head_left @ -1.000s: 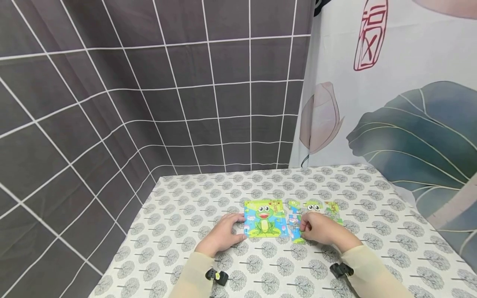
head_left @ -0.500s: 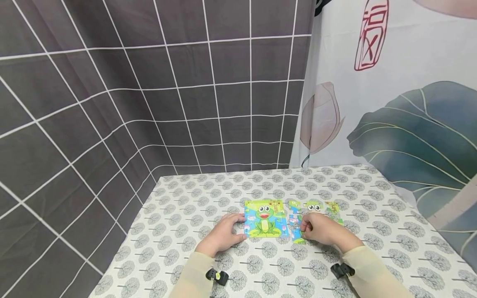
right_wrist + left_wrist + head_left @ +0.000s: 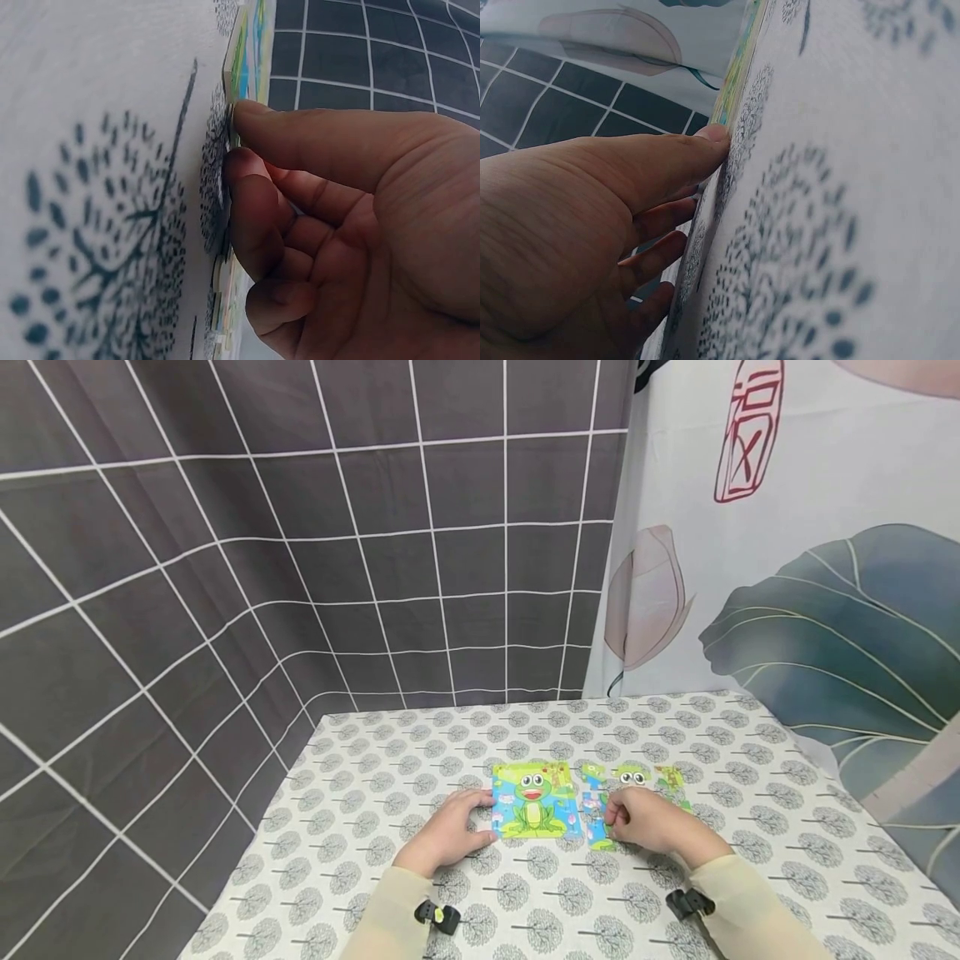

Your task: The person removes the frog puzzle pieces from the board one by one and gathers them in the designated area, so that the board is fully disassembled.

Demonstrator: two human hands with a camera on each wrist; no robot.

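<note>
A square frog picture lies flat on the table, green and blue. My left hand rests against its left side, thumb at the near left corner and fingertips along the edge. To the right lie the pieces of a frog jigsaw puzzle, with a frog-eyes piece at the back. My right hand is over the near part of them, fingers curled, thumb and forefinger pinching the edge of a blue-and-green puzzle piece. The palm and wrist hide several pieces.
A cloth with a grey tree print covers the table. Behind stands a dark curtain with white grid lines; a white curtain with a leaf print hangs at the right. Black straps circle both sleeves.
</note>
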